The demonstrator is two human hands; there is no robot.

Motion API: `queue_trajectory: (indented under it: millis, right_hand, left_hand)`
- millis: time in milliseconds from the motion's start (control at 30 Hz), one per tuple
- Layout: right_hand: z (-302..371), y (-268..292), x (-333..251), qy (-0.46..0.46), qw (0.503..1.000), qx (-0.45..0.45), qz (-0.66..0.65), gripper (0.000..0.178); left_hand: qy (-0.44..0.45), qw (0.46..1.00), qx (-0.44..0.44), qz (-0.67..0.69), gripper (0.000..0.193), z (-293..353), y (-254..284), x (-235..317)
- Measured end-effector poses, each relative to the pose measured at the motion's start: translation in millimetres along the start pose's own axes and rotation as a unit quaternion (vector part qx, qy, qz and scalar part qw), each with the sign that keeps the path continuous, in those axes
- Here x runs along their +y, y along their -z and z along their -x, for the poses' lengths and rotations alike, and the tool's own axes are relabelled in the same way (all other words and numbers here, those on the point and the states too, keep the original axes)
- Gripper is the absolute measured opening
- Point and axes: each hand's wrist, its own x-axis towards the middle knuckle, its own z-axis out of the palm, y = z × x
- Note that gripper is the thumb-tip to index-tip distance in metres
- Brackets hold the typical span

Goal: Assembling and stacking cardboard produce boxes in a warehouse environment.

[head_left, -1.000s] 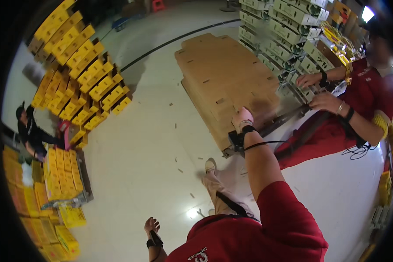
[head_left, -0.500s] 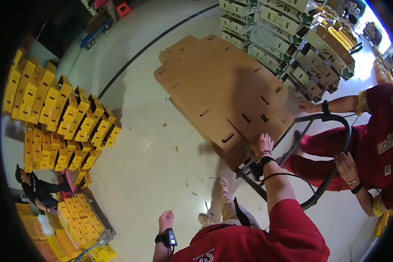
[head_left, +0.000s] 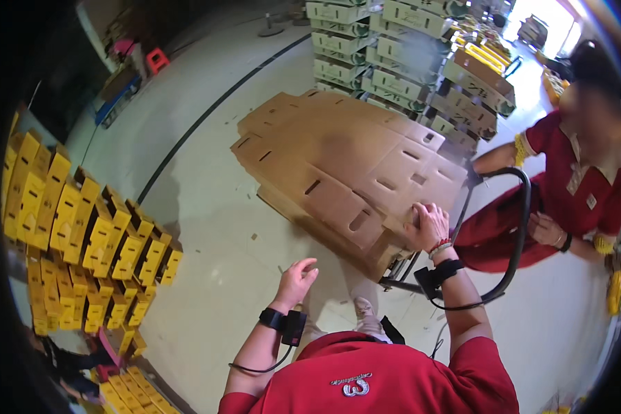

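A stack of flat brown cardboard box blanks (head_left: 338, 152) with cut slots lies on a cart in front of me. At its near right corner my right hand (head_left: 429, 226) is closed on the cardboard, fingers bent over the flap edge. My left hand (head_left: 298, 281) hangs in the air just short of the stack's near edge. It is open and holds nothing. The cart's black curved handle (head_left: 521, 234) stands right of my right hand. Both my wrists carry black straps with small devices and cables.
A co-worker in red (head_left: 573, 172) stands at the right by the cart handle. Tall stacks of white-green boxes (head_left: 403, 58) rise behind the cardboard. Yellow box stacks (head_left: 93, 234) stand at the left, with another person in dark clothes (head_left: 69, 366) below them. A red stool (head_left: 156, 60) is far back.
My left hand has risen and moved toward the stack. My right hand stays at the cardboard's corner, its fingers now more bent. The view has shifted, and the co-worker's hand has left the handle's near side.
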Motion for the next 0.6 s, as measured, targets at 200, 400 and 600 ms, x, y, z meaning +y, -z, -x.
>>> queue_trajectory:
  millis: [200,400,600]
  right_hand:
    - [32,74,-113,0.011,0.999,-0.020,0.033,0.054]
    - [64,124,-200,-0.029,0.997,-0.068,0.032,0.054]
    - [112,201,-210,0.203,0.935,0.033,-0.289,0.029]
  left_hand:
    - [-0.250,0.940,0.164,-0.166,0.063,-6,56,15]
    - [-0.396,0.865,0.229,-0.205,0.033,-27,98,50]
    - [-0.480,0.838,0.256,-0.044,0.012,-45,188,102]
